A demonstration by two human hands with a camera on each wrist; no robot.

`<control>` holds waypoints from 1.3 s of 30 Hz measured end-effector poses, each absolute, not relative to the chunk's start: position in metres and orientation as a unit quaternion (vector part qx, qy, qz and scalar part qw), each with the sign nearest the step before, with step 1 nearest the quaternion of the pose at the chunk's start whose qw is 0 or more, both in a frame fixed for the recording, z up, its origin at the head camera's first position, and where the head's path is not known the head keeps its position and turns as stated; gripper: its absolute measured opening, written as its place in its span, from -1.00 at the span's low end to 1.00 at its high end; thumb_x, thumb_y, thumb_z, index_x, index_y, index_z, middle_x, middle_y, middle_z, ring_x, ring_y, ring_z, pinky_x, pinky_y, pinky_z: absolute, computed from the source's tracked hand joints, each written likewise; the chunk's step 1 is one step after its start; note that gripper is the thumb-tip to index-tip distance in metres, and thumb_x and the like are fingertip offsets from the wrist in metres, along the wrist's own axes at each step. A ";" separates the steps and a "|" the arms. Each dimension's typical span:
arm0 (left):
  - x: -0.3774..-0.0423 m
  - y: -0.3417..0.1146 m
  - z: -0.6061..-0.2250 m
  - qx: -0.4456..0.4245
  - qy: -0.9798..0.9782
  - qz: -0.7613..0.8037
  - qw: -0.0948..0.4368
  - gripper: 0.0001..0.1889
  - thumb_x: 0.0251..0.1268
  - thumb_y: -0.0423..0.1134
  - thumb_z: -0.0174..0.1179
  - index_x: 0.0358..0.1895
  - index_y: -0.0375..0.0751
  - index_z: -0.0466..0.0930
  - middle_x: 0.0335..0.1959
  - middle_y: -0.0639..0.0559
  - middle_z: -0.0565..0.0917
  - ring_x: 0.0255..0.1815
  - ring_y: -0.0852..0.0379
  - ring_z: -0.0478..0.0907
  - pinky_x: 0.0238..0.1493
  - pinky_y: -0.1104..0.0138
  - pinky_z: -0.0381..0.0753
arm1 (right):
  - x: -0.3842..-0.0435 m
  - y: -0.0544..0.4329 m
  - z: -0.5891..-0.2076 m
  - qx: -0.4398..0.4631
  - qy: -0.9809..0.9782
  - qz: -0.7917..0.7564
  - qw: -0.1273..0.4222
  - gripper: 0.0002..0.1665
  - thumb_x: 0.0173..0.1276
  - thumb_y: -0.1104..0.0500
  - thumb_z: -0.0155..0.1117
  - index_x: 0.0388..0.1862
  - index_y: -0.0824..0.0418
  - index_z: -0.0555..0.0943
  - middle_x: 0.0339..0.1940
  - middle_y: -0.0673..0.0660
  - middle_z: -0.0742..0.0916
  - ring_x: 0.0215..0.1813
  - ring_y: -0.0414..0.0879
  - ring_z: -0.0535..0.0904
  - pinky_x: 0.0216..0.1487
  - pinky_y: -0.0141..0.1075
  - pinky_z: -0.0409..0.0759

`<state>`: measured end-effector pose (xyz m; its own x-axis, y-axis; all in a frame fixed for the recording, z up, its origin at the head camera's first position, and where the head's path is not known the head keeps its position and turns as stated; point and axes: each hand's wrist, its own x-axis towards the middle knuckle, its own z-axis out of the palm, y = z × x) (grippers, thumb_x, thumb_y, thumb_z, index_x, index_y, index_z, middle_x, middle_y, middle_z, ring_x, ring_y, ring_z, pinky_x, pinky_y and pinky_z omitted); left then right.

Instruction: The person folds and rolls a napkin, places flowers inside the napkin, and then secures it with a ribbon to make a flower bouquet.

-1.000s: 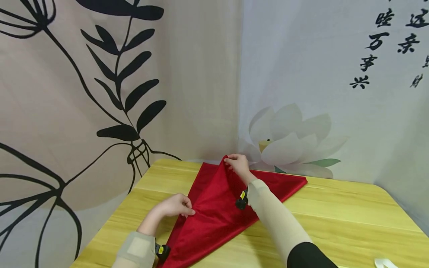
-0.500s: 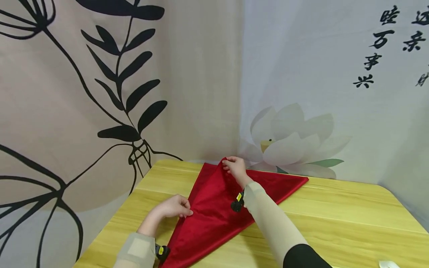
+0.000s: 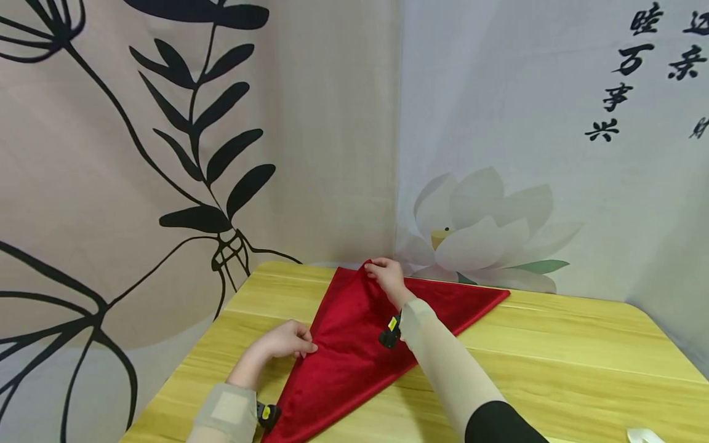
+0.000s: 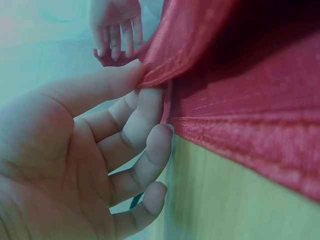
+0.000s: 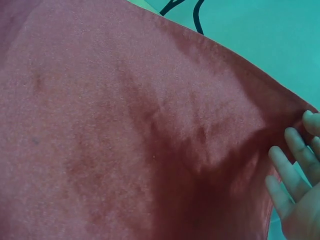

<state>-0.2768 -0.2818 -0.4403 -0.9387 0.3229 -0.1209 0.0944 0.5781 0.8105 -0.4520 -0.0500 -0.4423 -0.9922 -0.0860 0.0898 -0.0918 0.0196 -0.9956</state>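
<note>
Over the last second the right hand [image 3: 389, 280] has drawn the far end of the red cloth's [image 3: 354, 369] upper layer a little to the left, while the left hand [image 3: 288, 340] has hardly shifted. The high ridge that ran down from the right hand has sunk, and the upper layer now lies flatter; the strip of lower layer showing beyond its left edge has narrowed. As I judge it, that brings the two edges closer to lining up, though at the far end a corner of the lower layer still sticks out to the left of the right hand, so the match there is not complete. The cloth lies doubled in a rough triangle on the bench [image 3: 554, 357], one point reaching toward the person, another toward the far right. Both hands hold it: the left pinches the hem partway along the left edge between thumb and forefinger, the other fingers loosely bent; the right pinches the upper layer at the far end. The left wrist view shows the two hems parted beside the left hand, the pinched one above and the other hanging lower, so the layers do not meet there. Both grips look light, and the thin fabric would probably pucker if either hand pulled harder.
</note>
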 end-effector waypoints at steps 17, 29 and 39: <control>-0.277 -0.285 -0.440 0.082 0.897 0.420 0.112 -0.79 0.16 -0.33 0.31 -0.58 -0.27 0.54 -0.70 0.09 0.51 -0.64 0.24 0.37 -0.56 0.41 0.29 | -0.449 -0.056 -0.439 0.102 -0.731 0.674 -0.028 -0.66 0.31 0.25 0.31 0.00 0.43 0.64 -0.12 0.24 0.73 -0.03 0.15 0.66 0.10 -0.11 0.53; -0.278 -0.287 -0.441 0.059 0.906 0.406 0.107 -0.75 0.17 -0.28 0.32 -0.60 -0.26 0.54 -0.71 0.10 0.49 -0.67 0.25 0.32 -0.60 0.41 0.23 | -0.452 -0.058 -0.447 0.112 -0.749 0.645 -0.100 -0.63 0.37 0.22 0.24 0.13 0.29 0.61 0.07 0.19 0.67 0.06 0.02 0.59 0.09 -0.03 0.51; -0.276 -0.286 -0.442 0.033 0.920 0.378 0.097 -0.74 0.16 -0.25 0.34 -0.61 -0.22 0.53 -0.71 0.09 0.49 -0.67 0.24 0.30 -0.60 0.40 0.24 | -0.450 -0.062 -0.453 0.137 -0.756 0.629 -0.116 -0.57 0.39 0.26 0.19 0.22 0.33 0.54 0.11 0.24 0.65 0.02 -0.05 0.54 0.13 -0.11 0.46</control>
